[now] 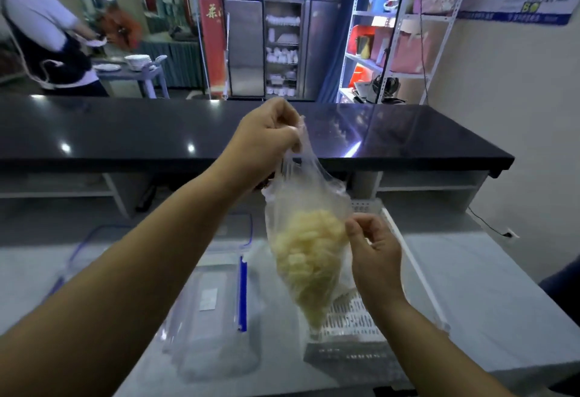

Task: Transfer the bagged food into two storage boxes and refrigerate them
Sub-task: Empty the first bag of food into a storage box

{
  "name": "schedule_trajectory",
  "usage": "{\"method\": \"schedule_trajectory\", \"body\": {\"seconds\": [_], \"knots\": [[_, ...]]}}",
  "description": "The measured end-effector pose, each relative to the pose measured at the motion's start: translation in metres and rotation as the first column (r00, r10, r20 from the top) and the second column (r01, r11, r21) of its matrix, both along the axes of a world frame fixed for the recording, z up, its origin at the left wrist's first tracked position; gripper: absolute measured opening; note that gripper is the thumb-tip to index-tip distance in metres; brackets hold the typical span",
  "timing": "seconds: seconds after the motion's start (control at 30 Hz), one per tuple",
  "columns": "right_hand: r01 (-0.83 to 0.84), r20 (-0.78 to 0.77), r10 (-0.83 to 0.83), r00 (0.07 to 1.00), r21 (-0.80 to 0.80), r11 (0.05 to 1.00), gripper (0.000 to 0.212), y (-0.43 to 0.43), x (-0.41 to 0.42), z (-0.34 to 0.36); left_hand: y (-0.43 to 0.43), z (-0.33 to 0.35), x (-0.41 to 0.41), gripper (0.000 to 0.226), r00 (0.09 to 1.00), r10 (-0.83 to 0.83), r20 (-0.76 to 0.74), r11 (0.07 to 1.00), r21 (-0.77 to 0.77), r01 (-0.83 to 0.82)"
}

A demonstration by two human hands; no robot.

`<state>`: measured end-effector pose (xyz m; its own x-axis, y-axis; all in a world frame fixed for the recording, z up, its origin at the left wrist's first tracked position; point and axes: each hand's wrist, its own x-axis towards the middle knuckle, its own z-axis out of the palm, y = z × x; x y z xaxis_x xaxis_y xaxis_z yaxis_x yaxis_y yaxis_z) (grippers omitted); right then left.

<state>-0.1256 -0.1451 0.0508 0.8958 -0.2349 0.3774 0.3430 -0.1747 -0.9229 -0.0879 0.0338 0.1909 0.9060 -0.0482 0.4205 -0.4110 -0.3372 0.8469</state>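
storage box (216,302): clear, blue-latched, seen at seven o'clock of the bag.
left hand (266,142): gathered neck is gripped, at twelve o'clock.
bag (309,239): held aloft mid-frame with yellow food; judged light, limp, slippery; best taken at the neck.
right hand (373,255): film is pinched at three o'clock.

Bag (309,239) hanging over the middle of the counter (486,286) from the left hand (266,142), right hand (375,252) pinching its right side, storage box (213,312) on the counter left of the bag, perforated basket (351,318) beneath and right of it, raised ledge (125,133) along the counter's far edge, shelving rack (398,51) behind at right.
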Motion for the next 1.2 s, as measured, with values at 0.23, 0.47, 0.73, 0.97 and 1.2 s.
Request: {"method": "schedule_trajectory", "body": {"seconds": [0.23,0.47,0.73,0.97,1.2], "knots": [[-0.140,-0.046,0.135,0.990,-0.111,0.984,0.018,0.056,0.008,-0.005,0.115,-0.051,-0.022,0.019,0.969,0.088,-0.230,0.996,0.032,-0.083],[-0.232,-0.073,0.221,0.972,-0.382,0.895,0.015,0.090,0.020,-0.008,0.179,-0.122,-0.038,0.016,0.888,0.093,-0.450,0.995,0.058,-0.076],[-0.260,-0.140,0.223,0.965,-0.640,0.723,0.018,0.120,0.028,-0.018,0.204,-0.170,-0.032,0.014,0.834,0.096,-0.543,0.993,0.114,-0.041],[-0.270,-0.164,0.216,0.962,-0.666,0.695,0.018,0.146,0.031,-0.019,0.220,-0.188,-0.026,0.012,0.801,0.112,-0.588,0.986,0.164,-0.018],[-0.315,-0.185,0.258,0.948,-0.641,0.700,0.012,0.163,0.035,-0.006,0.234,-0.203,-0.025,0.007,0.785,0.077,-0.614,0.985,0.168,0.034]]}}
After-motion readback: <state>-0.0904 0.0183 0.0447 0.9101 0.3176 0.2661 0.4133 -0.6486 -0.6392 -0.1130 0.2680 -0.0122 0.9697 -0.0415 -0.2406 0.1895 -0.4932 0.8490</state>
